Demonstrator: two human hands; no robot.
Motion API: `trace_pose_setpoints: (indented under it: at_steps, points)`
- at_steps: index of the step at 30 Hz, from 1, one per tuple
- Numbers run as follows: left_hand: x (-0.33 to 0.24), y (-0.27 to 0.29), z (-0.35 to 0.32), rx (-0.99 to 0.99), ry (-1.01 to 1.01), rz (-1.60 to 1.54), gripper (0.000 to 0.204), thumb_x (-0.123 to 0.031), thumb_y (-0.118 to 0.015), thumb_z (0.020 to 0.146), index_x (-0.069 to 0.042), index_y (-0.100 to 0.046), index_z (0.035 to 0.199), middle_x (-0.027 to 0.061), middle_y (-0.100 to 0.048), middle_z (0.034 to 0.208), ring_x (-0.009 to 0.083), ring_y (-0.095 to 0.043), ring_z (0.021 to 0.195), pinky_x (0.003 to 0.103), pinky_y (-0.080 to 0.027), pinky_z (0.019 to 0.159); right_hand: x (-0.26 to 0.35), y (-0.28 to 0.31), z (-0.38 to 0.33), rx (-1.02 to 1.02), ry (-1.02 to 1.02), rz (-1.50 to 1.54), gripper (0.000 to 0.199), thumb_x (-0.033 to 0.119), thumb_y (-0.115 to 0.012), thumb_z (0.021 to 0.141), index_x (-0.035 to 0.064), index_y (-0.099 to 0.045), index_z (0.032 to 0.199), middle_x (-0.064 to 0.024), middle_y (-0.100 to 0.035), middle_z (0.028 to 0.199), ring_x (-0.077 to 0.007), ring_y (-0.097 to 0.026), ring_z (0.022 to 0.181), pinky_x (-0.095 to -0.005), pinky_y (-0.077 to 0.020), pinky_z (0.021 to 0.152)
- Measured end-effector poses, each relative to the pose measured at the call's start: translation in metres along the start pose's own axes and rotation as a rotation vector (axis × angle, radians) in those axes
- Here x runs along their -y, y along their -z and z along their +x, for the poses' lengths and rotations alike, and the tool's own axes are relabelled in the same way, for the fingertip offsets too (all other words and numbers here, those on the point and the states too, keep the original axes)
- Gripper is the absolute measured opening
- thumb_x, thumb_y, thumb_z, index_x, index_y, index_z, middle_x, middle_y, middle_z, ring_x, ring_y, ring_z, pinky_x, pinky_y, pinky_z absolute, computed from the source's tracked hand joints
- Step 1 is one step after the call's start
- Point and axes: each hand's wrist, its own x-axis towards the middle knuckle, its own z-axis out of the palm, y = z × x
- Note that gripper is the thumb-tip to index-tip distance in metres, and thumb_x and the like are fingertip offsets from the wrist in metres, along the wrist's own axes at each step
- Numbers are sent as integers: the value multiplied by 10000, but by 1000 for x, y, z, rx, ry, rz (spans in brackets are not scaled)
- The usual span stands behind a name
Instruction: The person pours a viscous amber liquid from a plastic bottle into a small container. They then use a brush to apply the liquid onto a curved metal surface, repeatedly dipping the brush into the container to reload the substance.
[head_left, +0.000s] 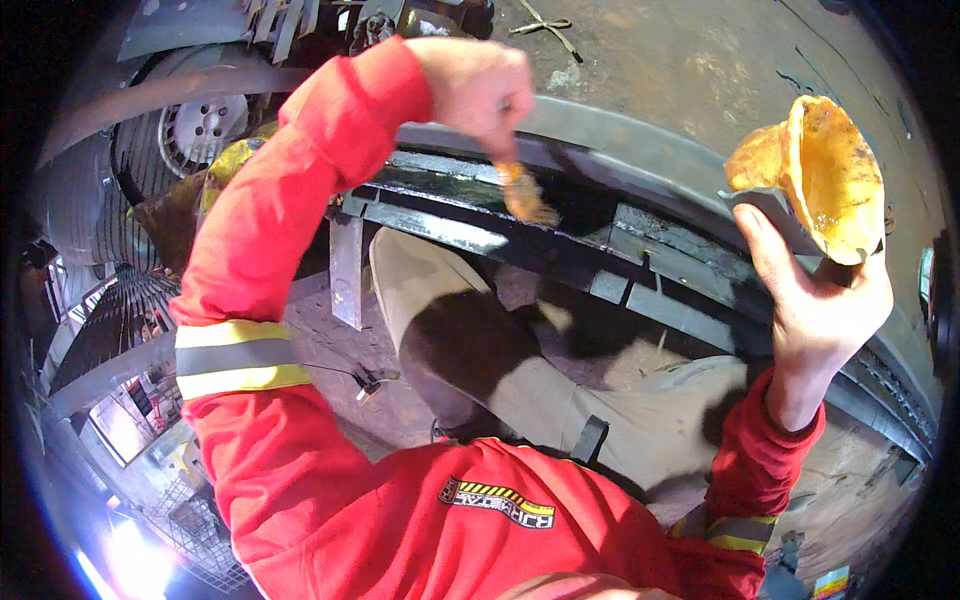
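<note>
My left hand (pixel 478 92) is closed round the upper end of a small brush (pixel 528 200), whose yellow-orange body and frayed bristles point down. Its bristles are over a dark, wet-looking stretch of the long metal beam (pixel 450 228); I cannot tell whether they touch it. Raised on the right, my right hand (pixel 825 305) grips a yellow, stained, cut-open container (pixel 835 180). The mouth of that container is tilted, and shiny yellowish liquid or residue shows inside. A dark grey piece (pixel 775 215) lies between the fingers and the container.
A wheel with a silver cover (pixel 203 130) stands at the far left, near curved corrugated metal (pixel 75 190). A flat metal upright (pixel 347 270) drops from the beam beside my knee (pixel 420 270). Beyond the beam, a cross-shaped piece (pixel 545 25) lies on the floor (pixel 680 60).
</note>
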Motion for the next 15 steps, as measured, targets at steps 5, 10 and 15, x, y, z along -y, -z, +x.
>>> trace_pose_setpoints:
  at_steps: [5,10,15]
  points:
    - [5,27,-14,52,300,453,203,-200,-812,583,-56,-671,607,113,-632,627,266,-635,572,364,-501,543,2,6,-6,-14,-18,-23,561,-73,-856,660,-61,-616,1168,-99,-678,1086,-161,-646,985,-298,-483,929]
    - [-18,-11,5,-216,7,250,216,-199,-820,617,-47,-677,671,136,-625,620,278,-637,577,368,-488,540,-2,7,-3,4,32,-44,593,-77,-854,657,-65,-599,1193,-105,-672,1105,-164,-644,993,-304,-484,936]
    - [-22,-11,4,-201,-47,64,245,-210,-803,713,-18,-655,678,151,-605,605,303,-620,576,386,-466,540,-6,4,1,17,42,-59,583,-51,-866,660,-40,-617,1186,-84,-675,1108,-157,-629,1013,-307,-456,959]
